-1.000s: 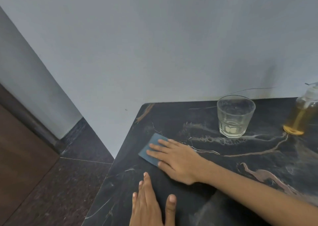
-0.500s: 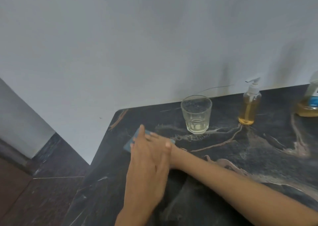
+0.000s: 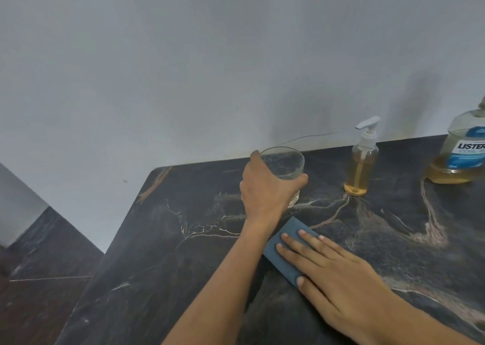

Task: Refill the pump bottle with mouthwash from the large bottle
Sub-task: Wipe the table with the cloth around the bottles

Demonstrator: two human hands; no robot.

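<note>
The small clear pump bottle (image 3: 360, 169), filled most of the way with amber liquid and topped by a white pump, stands near the wall on the dark marble counter (image 3: 183, 239). To its right, at the frame edge, stands the large mouthwash bottle (image 3: 462, 155) with a blue label and a low level of amber liquid. My left hand (image 3: 265, 190) grips a clear drinking glass (image 3: 286, 163) left of the pump bottle. My right hand (image 3: 328, 263) presses flat on a blue pad (image 3: 286, 234) in front of the glass.
A grey wall runs right behind the counter. The counter's left edge drops to a dark tiled floor (image 3: 52, 266). A thin wire (image 3: 301, 138) lies along the wall behind the glass.
My left hand has lifted off the counter and taken hold of the glass. My right hand has slid the blue pad from the counter's left corner towards the middle. The view has swung right.
</note>
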